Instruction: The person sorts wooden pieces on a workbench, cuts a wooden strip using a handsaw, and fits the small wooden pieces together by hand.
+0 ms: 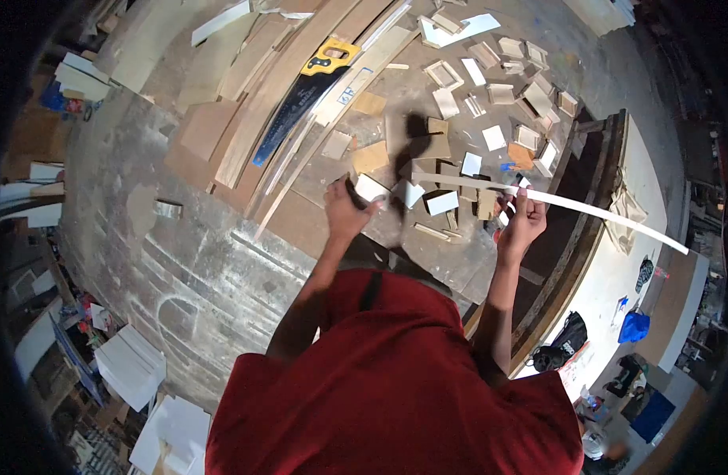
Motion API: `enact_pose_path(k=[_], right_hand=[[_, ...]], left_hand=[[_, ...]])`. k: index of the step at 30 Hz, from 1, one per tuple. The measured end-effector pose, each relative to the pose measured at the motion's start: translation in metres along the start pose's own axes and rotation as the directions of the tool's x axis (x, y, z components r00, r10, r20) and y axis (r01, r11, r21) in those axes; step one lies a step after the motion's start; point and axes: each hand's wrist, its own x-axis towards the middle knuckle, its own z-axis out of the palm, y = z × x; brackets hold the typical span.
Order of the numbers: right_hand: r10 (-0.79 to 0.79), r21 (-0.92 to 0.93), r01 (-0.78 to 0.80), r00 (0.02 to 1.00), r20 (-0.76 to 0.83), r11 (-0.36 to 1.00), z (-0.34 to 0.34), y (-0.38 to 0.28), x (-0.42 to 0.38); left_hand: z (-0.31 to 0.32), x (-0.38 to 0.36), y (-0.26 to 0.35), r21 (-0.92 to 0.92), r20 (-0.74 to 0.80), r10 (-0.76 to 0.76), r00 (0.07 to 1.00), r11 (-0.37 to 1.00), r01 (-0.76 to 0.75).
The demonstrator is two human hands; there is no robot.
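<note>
My right hand [522,220] pinches a long, thin white strip [585,208], which runs from the middle of the view out to the right. In my left hand [348,210] is a small dark-edged block [353,192], its fingers curled round it. Just beyond the left hand lies a small white-topped piece [372,188]. Between the hands, small white blocks [442,203] and brown pieces lie on the floor, partly under the strip.
A yellow-handled saw [304,99] lies on long wooden boards [253,131] at upper left. Several small wooden frames [444,74] are scattered ahead. At right stands a long white-topped table [597,293] with a black bag [568,339]. White panels [131,362] are at lower left.
</note>
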Motion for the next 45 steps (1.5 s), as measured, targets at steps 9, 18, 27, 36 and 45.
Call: enact_pose_path(k=[9,18,27,36,45], right_hand=[[-0.020,0.088,0.016,0.999,0.045,0.996,-0.048,0.000,-0.035],[0.021,0.064,-0.025,0.997,0.068,0.998,-0.032,0.000,-0.040],[-0.079,0.013,0.078,0.989,0.122,0.997,0.007,-0.010,-0.027],[-0.028,0.204,-0.029,0.962,0.271,0.979,0.044,-0.003,-0.051],[-0.127,0.211,0.080,0.966,0.224,0.974,0.051,-0.034,-0.057]], left_hand=[[0.027,-0.003,0.016,0.287,0.070,-0.002,0.998,0.958,-0.018],[0.012,0.016,-0.044,-0.446,0.174,-0.118,0.978,0.875,0.185],[-0.065,0.016,0.011,-0.791,0.476,-0.376,0.795,0.211,0.573],[-0.095,0.018,0.085,-0.910,0.378,-0.322,0.868,0.040,0.412],[-0.115,0.017,0.142,-0.946,0.268,-0.289,0.919,0.100,0.307]])
